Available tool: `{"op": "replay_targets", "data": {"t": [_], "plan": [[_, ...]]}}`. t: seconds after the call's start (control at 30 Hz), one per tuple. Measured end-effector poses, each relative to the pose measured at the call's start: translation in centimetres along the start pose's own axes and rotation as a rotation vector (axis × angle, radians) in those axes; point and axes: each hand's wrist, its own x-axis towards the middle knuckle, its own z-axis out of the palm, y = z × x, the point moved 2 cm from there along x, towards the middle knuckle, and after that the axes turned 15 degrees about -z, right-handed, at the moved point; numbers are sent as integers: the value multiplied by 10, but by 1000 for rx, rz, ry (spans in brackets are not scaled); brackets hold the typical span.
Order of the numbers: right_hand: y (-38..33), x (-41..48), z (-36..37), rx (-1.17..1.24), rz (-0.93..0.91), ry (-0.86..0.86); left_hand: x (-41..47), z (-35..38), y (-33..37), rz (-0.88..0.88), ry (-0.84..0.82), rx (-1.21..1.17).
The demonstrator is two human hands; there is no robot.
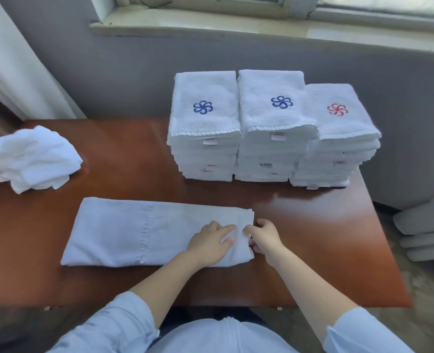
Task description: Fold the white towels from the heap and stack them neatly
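White towel lying as long folded strip, stitched band crossing it; left hand pressing with flat fingers, right hand fingers pinching end.

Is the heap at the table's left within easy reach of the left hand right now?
Probably yes: between the left hand, flat on the towel, and the heap lie only that towel and table, nothing upright, though a long stretch.

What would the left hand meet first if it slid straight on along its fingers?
Most likely the right hand, which pinches the right end of the flat towel just ahead of the left hand and its fingertips.
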Motion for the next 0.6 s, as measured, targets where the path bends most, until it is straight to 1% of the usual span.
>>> {"op": "replay_targets", "data": {"t": [0.07, 0.13, 0.27, 0.37, 0.43, 0.47, 0.6], "plan": [[-7, 1, -2, 43, 13, -53, 0, 0, -1, -40, -10, -125], [-13, 2, -3, 5, -8, -104, -1, -1, -2, -64, -37, -293], [-26, -2, 4, -103, -165, -141, -8, -10, -2, -31, -112, -686], [-40, -10, 22, -71, -278, -199, -16, -24, -6, -71, -72, -907], [-48, -14, 39, -48, -314, -270, -22, -37, -15, -100, -14, -992], [-52, -15, 48, -30, -321, -278, -24, -44, -21, -109, 14, -1003], [-64, -14, 80, 32, -355, -243, -30, -63, -58, -185, 51, -964]]}}
